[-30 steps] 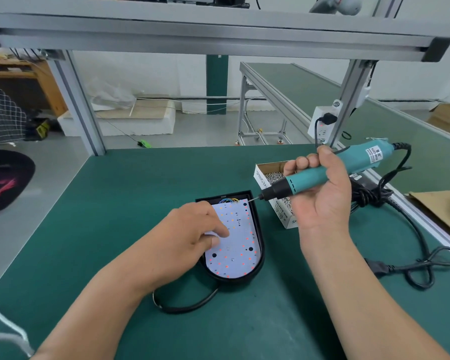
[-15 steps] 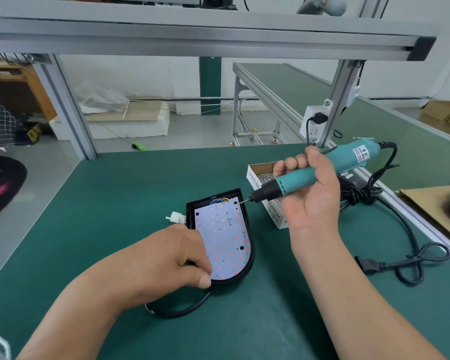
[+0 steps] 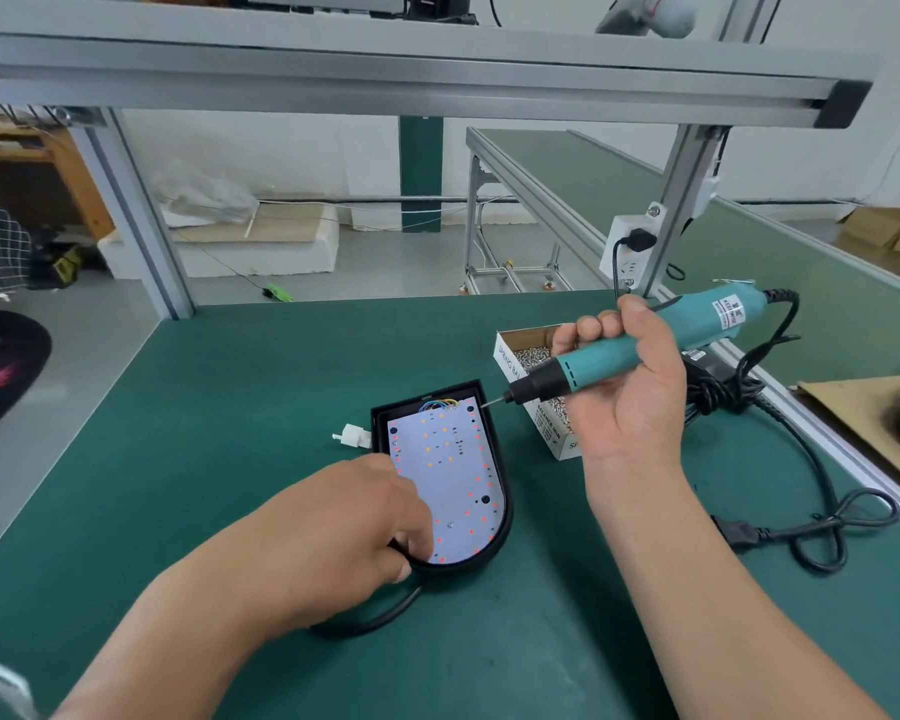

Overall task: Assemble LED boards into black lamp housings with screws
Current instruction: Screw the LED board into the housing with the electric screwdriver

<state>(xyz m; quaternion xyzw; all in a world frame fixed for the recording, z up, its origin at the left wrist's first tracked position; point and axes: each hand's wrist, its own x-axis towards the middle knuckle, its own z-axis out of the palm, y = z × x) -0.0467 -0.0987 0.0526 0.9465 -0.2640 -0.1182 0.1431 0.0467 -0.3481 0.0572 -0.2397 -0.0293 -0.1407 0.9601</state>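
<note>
A black lamp housing (image 3: 504, 532) lies on the green mat with a white LED board (image 3: 453, 475) seated inside it; coloured wires show at its far end. My left hand (image 3: 344, 532) grips the housing's near left rim, fingers curled over the edge and the board. My right hand (image 3: 630, 387) holds a teal electric screwdriver (image 3: 645, 345). Its bit points at the housing's far right corner, just above it. A small white connector (image 3: 353, 437) lies left of the housing.
An open cardboard box of screws (image 3: 528, 356) stands right of the housing, behind the screwdriver tip. Black power cables (image 3: 822, 517) loop on the right. A black cord (image 3: 380, 618) curls from the housing's near end. An aluminium frame post (image 3: 681, 200) rises behind.
My left hand slid off the board's middle to the housing's near left rim. The housing shifted slightly, uncovering the white connector. The screwdriver stayed near the far right corner.
</note>
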